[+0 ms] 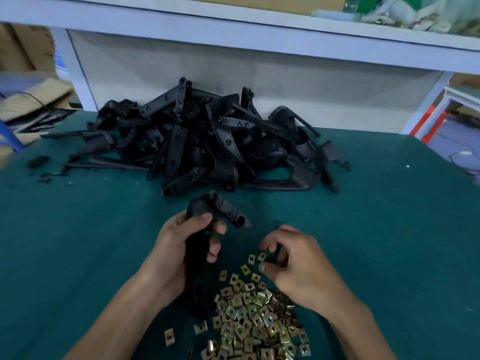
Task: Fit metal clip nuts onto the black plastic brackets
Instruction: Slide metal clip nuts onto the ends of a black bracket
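We see the left hand (179, 245) with fingers curled tight around a black bracket (220, 207) held above the green table (78, 229). The right hand (296, 263) pinches one clip nut (262, 256) between narrow fingers, just over the heap of clip nuts (254, 315). A pile of brackets (207, 141) lies beyond.

Black brackets (207, 141), brassy clip nuts (254, 318)

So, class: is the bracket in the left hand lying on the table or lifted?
Lifted: the left hand grips the bracket, its top end raised.
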The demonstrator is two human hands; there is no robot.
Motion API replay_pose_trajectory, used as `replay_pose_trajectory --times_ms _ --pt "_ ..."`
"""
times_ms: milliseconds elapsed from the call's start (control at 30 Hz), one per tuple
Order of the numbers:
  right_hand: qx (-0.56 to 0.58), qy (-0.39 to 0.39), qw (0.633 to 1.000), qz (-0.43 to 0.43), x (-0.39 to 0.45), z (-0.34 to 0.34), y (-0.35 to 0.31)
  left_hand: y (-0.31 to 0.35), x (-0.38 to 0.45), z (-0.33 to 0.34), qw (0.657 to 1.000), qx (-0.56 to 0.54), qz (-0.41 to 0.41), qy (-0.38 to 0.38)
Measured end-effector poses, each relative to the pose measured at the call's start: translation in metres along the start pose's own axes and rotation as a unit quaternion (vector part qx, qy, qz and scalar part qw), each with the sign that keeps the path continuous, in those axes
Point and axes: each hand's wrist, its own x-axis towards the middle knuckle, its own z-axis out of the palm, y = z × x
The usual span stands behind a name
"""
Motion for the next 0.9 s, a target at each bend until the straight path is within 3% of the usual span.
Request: replay_pose_trajectory --times_ms 267,367,467,633,767,900 --pt "-0.084 0.049 0.995 -0.015 -0.003 0.006 -0.003 0.005 0.001 -0.011 0.993 -0.074 -0.018 -0.09" --pt "-0.073 0.07 0.995 -0.019 -0.003 0.011 -0.002 0.008 0.002 -0.015 0.995 -0.036 -0.022 -0.092" --pt "0.083 0.092 0.992 0.008 0.005 0.013 -0.002 0.012 0.004 -0.016 0.997 0.009 -0.034 -0.068" --pt "0.357 0.13 0.924 0.041 0.02 0.008 -0.003 0.023 0.003 -0.004 0.99 0.117 0.07 -0.03" --pt "0.457 0.149 0.877 0.031 0.018 0.005 -0.001 0.022 -0.004 0.012 0.947 0.264 0.18 0.036" --pt "0.492 0.125 0.862 0.015 0.015 0.005 -0.002 0.013 -0.011 0.029 0.859 0.431 0.257 0.101"
